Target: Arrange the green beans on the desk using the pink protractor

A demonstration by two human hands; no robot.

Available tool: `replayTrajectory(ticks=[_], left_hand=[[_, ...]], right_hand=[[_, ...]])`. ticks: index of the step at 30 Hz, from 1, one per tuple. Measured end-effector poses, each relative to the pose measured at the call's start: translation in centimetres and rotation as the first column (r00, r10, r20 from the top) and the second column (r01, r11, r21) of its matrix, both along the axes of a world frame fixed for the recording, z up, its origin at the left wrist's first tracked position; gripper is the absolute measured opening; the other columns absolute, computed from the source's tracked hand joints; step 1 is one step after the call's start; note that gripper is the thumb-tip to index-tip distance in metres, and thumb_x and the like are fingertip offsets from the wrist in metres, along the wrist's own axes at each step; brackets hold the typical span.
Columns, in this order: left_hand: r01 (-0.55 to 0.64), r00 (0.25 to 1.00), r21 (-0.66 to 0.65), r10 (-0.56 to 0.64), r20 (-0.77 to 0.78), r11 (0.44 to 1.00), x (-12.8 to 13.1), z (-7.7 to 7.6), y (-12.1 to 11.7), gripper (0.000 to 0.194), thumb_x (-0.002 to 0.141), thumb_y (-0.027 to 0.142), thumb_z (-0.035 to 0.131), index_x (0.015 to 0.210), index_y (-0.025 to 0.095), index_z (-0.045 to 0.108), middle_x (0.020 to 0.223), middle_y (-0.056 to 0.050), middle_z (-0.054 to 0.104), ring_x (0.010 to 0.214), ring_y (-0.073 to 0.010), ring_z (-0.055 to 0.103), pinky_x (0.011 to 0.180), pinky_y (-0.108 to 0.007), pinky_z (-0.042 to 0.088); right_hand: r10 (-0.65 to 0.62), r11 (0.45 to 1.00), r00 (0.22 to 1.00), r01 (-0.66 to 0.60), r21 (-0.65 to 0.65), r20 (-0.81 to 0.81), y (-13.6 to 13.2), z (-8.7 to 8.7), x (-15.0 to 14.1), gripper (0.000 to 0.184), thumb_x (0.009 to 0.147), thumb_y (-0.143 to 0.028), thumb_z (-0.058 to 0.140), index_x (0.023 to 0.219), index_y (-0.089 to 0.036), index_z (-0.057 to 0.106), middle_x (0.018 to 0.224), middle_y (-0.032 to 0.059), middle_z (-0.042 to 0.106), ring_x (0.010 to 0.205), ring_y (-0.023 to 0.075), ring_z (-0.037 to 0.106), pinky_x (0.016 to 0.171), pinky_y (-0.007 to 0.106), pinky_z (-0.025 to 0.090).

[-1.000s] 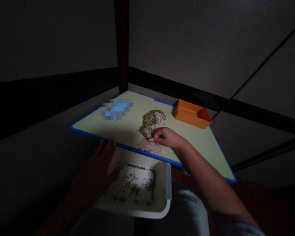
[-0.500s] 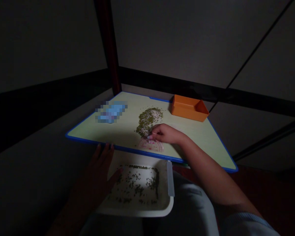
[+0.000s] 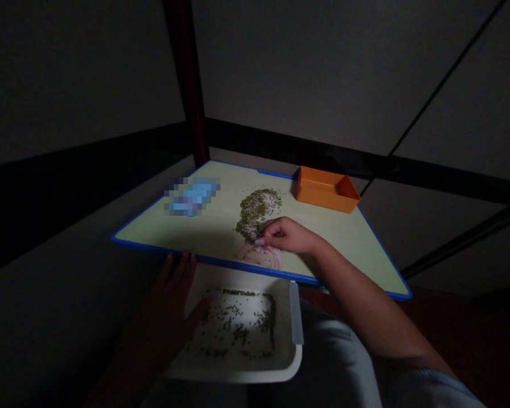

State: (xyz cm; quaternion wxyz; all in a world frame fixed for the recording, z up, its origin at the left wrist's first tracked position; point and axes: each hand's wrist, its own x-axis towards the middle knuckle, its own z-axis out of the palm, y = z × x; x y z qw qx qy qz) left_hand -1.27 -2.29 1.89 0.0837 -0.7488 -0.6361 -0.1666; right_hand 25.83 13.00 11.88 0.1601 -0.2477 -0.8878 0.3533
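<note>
Small green beans, looking like mung beans (image 3: 251, 211), lie in a loose heap on a pale yellow tabletop (image 3: 344, 249) with a blue edge. At the near end of the heap, my right hand (image 3: 287, 234) rests with thumb and fingertips pinched together; whatever is between them is hidden. Below the table's front edge sits a white plastic box (image 3: 276, 371) with scattered green beans inside. My left hand (image 3: 172, 306), in shadow, lies over the box's left side. Its fingers are spread toward the table edge and its thumb reaches over the box's inside.
An orange open tray (image 3: 323, 198) stands at the table's back right. A blurred blue item (image 3: 193, 197) lies at the left. A pink half-circle print (image 3: 261, 258) marks the tabletop near the front. Dark walls close in behind and at the left.
My right hand's pinched fingertips have shifted very slightly at the near end of the bean heap. My left hand stays over the box. The view has tilted a little.
</note>
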Motion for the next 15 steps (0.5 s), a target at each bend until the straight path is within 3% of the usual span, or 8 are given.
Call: replayTrajectory(ticks=[3, 6, 10, 15], left_hand=[[0.006, 1.0, 0.021, -0.006, 0.013, 1.0, -0.1, -0.3, -0.1, 0.082, 0.083, 0.056, 0.043, 0.149, 0.019, 0.011, 0.156, -0.01, 0.028, 0.147, -0.0311, 0.013, 0.113, -0.051, 0.034], [0.011, 1.0, 0.049, -0.012, 0.011, 0.999, -0.1, -0.5, -0.1, 0.084, 0.082, 0.056, 0.045, 0.149, 0.022, 0.008, 0.156, -0.009, 0.029, 0.147, -0.0315, 0.015, 0.112, -0.051, 0.036], [0.028, 1.0, 0.098, -0.027, -0.008, 0.995, -0.1, -0.7, 0.0, 0.085, 0.082, 0.055, 0.047, 0.15, 0.023, 0.006, 0.157, -0.01, 0.028, 0.147, -0.0322, 0.014, 0.109, -0.051, 0.039], [0.034, 0.999, 0.116, -0.031, -0.026, 0.993, -0.3, -1.0, 0.0, 0.083, 0.082, 0.054, 0.045, 0.15, 0.025, 0.006, 0.156, -0.01, 0.031, 0.147, -0.0313, 0.016, 0.103, -0.049, 0.045]], right_hand=[[-0.101, 0.987, 0.994, 0.106, 0.122, -0.043, 0.0, 0.0, -0.2, 0.039, 0.09, -0.031, 0.053, 0.053, -0.017, 0.052, 0.055, -0.0021, 0.047, 0.06, 0.011, 0.043, 0.063, 0.026, 0.035], [-0.126, 0.968, 0.992, 0.127, 0.216, -0.018, 0.0, -0.2, -0.8, 0.041, 0.089, -0.032, 0.055, 0.051, -0.018, 0.048, 0.055, -0.0019, 0.045, 0.061, 0.0119, 0.042, 0.065, 0.026, 0.034], [-0.097, 0.966, 0.995, 0.093, 0.24, 0.006, 0.0, -0.4, -1.9, 0.044, 0.088, -0.037, 0.058, 0.051, -0.019, 0.044, 0.057, -0.0024, 0.041, 0.061, 0.0124, 0.04, 0.064, 0.026, 0.034], [0.058, 0.981, 0.997, -0.048, 0.19, -0.044, -0.4, 0.0, -1.9, 0.048, 0.09, -0.044, 0.054, 0.051, -0.02, 0.04, 0.055, -0.0038, 0.037, 0.061, 0.0124, 0.041, 0.066, 0.026, 0.036]])
